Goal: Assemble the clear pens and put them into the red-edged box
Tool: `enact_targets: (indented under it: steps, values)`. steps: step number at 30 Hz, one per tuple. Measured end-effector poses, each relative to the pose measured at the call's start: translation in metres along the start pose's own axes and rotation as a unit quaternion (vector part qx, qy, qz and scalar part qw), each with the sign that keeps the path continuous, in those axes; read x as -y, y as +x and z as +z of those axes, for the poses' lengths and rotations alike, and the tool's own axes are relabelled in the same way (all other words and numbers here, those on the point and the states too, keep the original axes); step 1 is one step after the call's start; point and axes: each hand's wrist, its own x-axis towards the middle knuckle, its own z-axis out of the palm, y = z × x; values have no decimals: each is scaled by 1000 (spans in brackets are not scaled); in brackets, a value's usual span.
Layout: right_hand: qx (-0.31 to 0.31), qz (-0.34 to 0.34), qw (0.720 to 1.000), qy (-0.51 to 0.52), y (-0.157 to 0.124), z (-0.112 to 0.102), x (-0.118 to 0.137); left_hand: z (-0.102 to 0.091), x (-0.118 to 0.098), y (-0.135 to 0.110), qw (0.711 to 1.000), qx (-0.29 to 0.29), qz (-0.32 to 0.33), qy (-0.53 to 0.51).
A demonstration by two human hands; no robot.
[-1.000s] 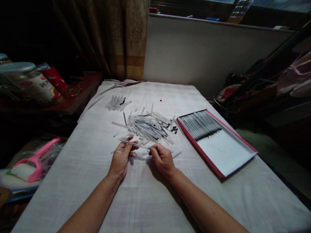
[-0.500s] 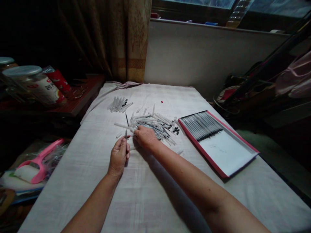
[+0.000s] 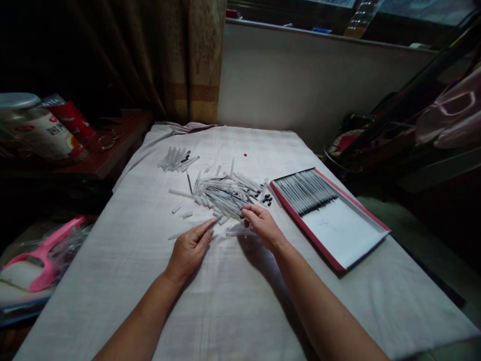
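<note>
A heap of clear pen barrels and refills (image 3: 221,193) lies in the middle of a table covered with a white cloth (image 3: 233,296). My left hand (image 3: 190,248) rests on the cloth just below the heap, fingers closed on a thin pen part that points up and right. My right hand (image 3: 261,225) sits at the heap's lower right edge, fingers curled over a clear barrel lying on the cloth. Small black caps (image 3: 267,199) lie beside the heap.
A red-rimmed tray (image 3: 338,228) with a row of finished pens (image 3: 306,193) stands at the right. A smaller bundle of barrels (image 3: 176,159) lies at the back left. Jars (image 3: 37,130) stand on a side shelf; a pink tool (image 3: 45,250) lies lower left.
My right hand has drawn back from the heap's left side to its lower right edge. My left hand has lowered onto the cloth, its pen part now tilted towards the heap.
</note>
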Motion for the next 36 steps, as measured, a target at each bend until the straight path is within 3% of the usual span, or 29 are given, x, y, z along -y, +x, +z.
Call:
enact_targets:
  steps: [3, 8, 21, 27, 36]
  values:
    - [-4, 0, 1000, -15, -15, -6, -8, 1, -2, -3, 995, 39, 65, 69]
    - [-1, -33, 999, -29, -25, -6, -13, 2, -5, -4, 984, 51, 111, 132]
    - [24, -75, 992, -96, -23, -9, -12, -2, -11, -5, 975, 92, 113, 171]
    - [70, -10, 995, -65, -29, -8, -12, 0, -12, -6, 978, 85, 125, 144]
    - [30, 1, 998, -61, -32, 9, -14, 4, -8, -7, 978, 68, 125, 151]
